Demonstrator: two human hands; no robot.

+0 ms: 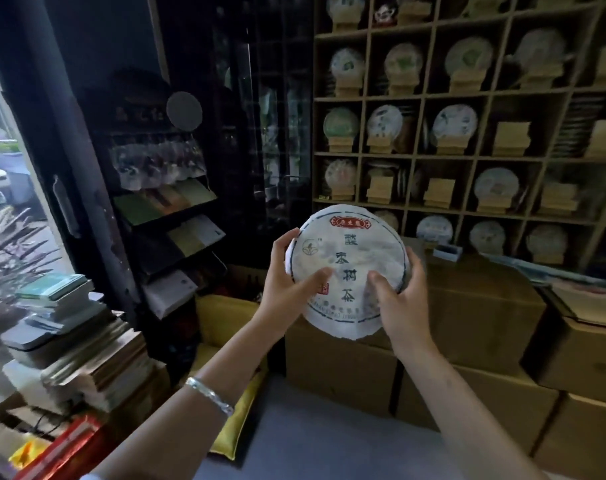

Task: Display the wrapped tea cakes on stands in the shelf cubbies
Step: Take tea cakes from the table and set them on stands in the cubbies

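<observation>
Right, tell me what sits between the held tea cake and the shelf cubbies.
Head view: stacked brown cardboard boxes; a small blue box rests on top, below the wooden shelf.

Dim room. A wooden cubby shelf (pixel 422 98) fills the right wall; a dark glass cabinet (pixel 260 116) stands beside it. Daylight enters through a window (pixel 7 174) at left. Cardboard boxes (pixel 485 323) are stacked below the shelf, piled books (pixel 83 348) near the window.
</observation>
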